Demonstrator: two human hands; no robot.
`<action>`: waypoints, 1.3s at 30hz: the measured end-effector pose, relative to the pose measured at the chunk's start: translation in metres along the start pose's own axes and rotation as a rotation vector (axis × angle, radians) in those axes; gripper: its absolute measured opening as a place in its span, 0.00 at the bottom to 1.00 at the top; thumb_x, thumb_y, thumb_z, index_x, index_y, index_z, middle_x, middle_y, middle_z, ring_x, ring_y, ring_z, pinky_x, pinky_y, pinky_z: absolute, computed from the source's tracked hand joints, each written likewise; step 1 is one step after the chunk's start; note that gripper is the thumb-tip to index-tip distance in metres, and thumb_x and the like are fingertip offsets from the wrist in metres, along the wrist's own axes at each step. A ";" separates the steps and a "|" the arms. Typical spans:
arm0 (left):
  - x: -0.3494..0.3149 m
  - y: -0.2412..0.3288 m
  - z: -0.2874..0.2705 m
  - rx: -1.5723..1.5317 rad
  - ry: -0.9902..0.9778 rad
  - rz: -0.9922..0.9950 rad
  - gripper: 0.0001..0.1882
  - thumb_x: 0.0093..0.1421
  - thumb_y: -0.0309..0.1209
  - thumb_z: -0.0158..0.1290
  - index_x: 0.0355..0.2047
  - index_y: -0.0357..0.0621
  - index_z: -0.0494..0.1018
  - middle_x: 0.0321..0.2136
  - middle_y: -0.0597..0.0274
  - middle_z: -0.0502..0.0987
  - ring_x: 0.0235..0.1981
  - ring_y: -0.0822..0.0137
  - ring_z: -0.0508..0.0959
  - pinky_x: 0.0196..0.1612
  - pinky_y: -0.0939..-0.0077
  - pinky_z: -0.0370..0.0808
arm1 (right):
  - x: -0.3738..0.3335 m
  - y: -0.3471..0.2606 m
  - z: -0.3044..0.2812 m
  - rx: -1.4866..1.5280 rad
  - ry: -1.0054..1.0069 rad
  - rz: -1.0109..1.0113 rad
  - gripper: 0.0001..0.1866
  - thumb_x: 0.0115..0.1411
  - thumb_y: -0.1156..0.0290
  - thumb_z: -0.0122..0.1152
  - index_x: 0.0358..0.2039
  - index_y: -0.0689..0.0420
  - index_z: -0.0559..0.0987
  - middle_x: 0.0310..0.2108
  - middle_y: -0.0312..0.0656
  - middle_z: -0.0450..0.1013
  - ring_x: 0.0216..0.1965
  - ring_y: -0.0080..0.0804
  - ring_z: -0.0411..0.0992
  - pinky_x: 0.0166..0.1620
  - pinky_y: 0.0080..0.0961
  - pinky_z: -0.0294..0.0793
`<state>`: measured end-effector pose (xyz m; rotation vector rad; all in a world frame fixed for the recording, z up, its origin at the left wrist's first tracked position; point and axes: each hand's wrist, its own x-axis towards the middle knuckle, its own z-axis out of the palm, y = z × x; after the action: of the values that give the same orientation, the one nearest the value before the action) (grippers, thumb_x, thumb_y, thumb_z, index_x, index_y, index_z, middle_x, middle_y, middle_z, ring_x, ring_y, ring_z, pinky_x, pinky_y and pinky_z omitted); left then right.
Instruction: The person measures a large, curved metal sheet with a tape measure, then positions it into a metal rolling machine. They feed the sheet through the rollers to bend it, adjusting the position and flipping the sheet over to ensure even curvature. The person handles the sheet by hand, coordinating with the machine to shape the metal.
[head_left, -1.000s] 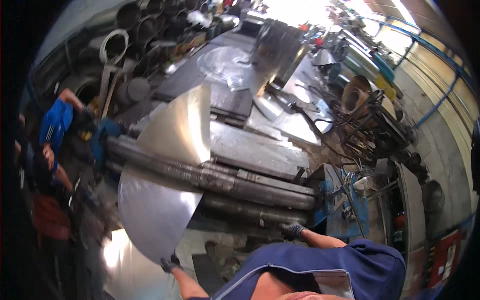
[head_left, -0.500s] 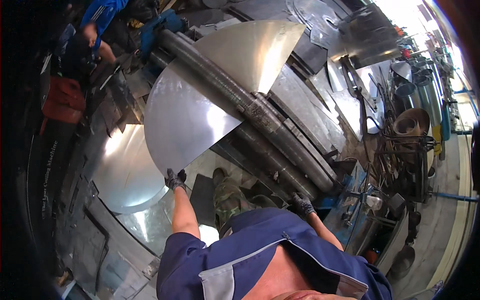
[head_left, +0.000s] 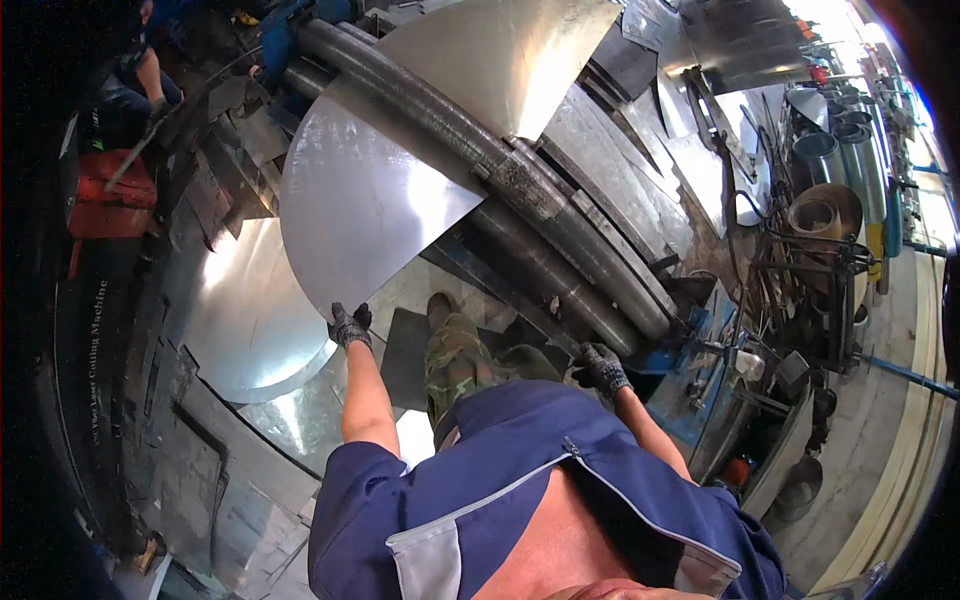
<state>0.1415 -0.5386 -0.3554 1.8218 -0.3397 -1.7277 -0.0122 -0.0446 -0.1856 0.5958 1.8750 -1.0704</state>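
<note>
A large fan-shaped piece of sheet metal point(head_left: 355, 200) lies through a bench roller machine, between its long steel rollers point(head_left: 530, 195). Its far half point(head_left: 500, 60) shows beyond the upper roller. My left hand point(head_left: 350, 327), in a dark grey glove, pinches the near lower corner of this sheet. By the near right end of the rollers is my gloved right hand point(head_left: 600, 370), fingers spread beside the machine's frame edge. It holds nothing that I can see; whether it touches the frame I cannot tell.
Another curved, shiny sheet point(head_left: 255, 310) lies at left. A red box point(head_left: 115, 190) stands near another person's arm point(head_left: 150, 75) at upper left. Rolled metal cylinders point(head_left: 850, 160) and a dark metal stand point(head_left: 810, 270) line the right. A blue machine frame point(head_left: 690, 400) is beside my right arm.
The whole view has shifted slightly, so the rollers and sheet sit higher. Both my hands stay at about the same places on the work. The person at upper left has changed posture.
</note>
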 end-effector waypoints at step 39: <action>0.042 0.030 0.017 0.078 -0.054 0.115 0.27 0.55 0.37 0.56 0.52 0.46 0.60 0.32 0.44 0.75 0.21 0.47 0.78 0.17 0.59 0.76 | -0.015 -0.036 0.046 0.020 0.048 0.079 0.22 0.62 0.55 0.49 0.53 0.54 0.67 0.33 0.42 0.76 0.22 0.32 0.75 0.20 0.25 0.72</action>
<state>0.1369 -0.5898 -0.3715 1.7761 -0.5306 -1.7074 -0.0105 -0.1018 -0.1688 0.7068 1.8683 -1.0330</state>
